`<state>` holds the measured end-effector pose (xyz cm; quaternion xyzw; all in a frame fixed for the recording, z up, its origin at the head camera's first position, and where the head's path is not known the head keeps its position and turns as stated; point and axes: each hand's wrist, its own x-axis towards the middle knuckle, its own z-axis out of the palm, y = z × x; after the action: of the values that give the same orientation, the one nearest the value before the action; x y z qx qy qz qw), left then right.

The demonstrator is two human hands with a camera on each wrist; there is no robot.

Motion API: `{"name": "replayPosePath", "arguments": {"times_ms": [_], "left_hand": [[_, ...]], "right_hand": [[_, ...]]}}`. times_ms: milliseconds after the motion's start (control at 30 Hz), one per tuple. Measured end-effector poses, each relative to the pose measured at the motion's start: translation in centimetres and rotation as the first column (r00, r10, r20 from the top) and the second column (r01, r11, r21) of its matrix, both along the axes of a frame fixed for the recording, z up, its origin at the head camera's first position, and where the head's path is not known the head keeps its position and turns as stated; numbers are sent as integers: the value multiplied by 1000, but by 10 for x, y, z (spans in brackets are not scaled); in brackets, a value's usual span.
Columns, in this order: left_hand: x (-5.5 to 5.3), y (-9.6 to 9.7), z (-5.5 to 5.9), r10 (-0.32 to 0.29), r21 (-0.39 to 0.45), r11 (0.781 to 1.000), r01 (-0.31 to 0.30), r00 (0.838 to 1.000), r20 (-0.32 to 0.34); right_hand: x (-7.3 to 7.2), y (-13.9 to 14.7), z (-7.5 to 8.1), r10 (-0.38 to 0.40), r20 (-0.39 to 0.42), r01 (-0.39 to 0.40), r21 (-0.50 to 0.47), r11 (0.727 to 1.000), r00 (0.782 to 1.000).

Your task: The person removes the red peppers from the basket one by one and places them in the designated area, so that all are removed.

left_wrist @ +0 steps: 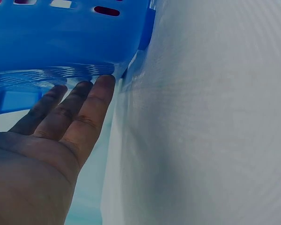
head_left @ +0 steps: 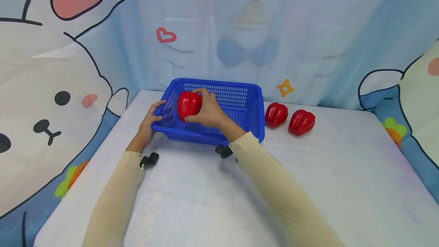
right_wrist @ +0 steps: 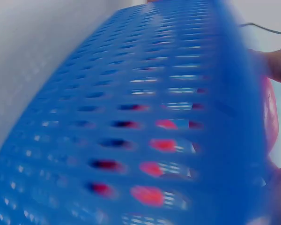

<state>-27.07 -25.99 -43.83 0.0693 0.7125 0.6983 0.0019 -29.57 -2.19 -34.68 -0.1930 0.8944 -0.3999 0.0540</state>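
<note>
A red bell pepper (head_left: 189, 106) is pinched between the thumb and fingers of my right hand (head_left: 211, 110), inside the left part of a blue plastic basket (head_left: 205, 136). In the right wrist view, the basket's slotted wall (right_wrist: 145, 98) covers much of the pepper (right_wrist: 270, 117), and red shows through the slots. At the basket's left end is my left hand (head_left: 147, 127), touching its rim and side. The left wrist view shows that hand's fingers (left_wrist: 86, 119) fairly straight, tips against the basket's outer wall (left_wrist: 65, 42).
Two more red bell peppers, one nearer (head_left: 302, 122) and one farther (head_left: 276, 114), lie on the white-covered table (head_left: 343, 170) right of the basket. Behind them hangs a blue patterned curtain (head_left: 308, 48), which also runs along both sides.
</note>
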Motion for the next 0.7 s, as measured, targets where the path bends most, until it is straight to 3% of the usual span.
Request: {"name": "replayPosePath", "arguments": {"times_ms": [233,400,700], "left_hand": [[0,-2,1,-21,29,999,21,1000,0],[2,-3,0,-15,28,1000,15,1000,13],[1,0,1,-18,15,1000,18,1000,8]], "right_hand": [[19,40,19,20,-8,-21,-119,993,1000],[31,69,18,5,7,-3,-178,984,1000],[47,106,17,-91,-28,85,-181,980,995]]}}
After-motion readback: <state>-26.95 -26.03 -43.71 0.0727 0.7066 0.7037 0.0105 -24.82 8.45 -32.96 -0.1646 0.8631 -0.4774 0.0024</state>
